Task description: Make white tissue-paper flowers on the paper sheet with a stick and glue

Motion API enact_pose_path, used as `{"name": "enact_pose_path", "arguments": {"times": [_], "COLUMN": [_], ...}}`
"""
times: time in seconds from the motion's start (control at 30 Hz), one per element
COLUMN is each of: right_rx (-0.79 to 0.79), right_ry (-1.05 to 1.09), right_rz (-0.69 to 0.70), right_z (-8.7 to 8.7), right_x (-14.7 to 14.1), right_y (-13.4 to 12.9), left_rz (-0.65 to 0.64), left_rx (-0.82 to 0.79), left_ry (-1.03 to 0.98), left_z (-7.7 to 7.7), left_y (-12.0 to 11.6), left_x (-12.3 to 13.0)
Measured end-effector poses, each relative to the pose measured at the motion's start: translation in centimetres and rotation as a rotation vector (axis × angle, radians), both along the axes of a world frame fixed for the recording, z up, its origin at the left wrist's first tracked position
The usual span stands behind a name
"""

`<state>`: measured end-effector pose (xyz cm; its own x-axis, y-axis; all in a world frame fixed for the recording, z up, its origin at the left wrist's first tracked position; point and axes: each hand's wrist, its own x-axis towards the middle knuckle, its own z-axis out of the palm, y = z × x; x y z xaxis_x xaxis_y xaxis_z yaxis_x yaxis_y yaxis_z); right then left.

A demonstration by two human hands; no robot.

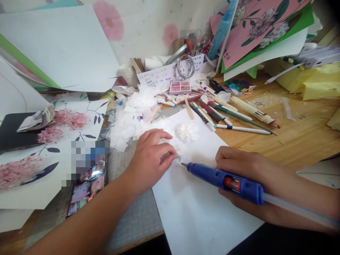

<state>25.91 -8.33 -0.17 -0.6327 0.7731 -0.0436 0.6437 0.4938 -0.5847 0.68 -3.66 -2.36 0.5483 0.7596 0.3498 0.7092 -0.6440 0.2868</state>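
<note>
My right hand (247, 171) is closed round a blue hot glue gun (207, 173), with a long translucent glue stick (297, 209) coming out of its back end. The nozzle points left and sits just short of my left fingertips. Thumb and fingers of my left hand (151, 159) are pinched together on a small piece of white tissue paper (178, 159), hardly visible. Under both hands lies a white sheet of paper (186, 212). A ruffled white tissue flower cluster (187, 131) rests on its upper part, beyond my left fingers.
White tissue pieces (138, 106) are heaped behind my left hand. Several pens and brushes (212, 109) lie at the back, near a pink palette (180, 87). A phone (89, 184) and flower pictures (18, 173) are on the left. Yellow wrapping (318, 83) sits far right.
</note>
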Motion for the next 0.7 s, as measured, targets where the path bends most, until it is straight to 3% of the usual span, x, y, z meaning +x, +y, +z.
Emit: {"name": "enact_pose_path", "arguments": {"times": [0.43, 0.7], "right_rx": [0.105, 0.218], "right_ry": [-0.238, -0.24], "right_rz": [0.056, 0.052], "right_z": [-0.1, -0.1], "right_x": [-2.1, -2.3], "right_y": [0.6, 0.4], "left_rz": [0.015, 0.009], "left_rx": [-0.055, -0.05], "left_ry": [-0.018, -0.037], "left_z": [-0.3, -0.2], "left_y": [0.2, 0.0], "left_x": [-0.2, -0.3]}}
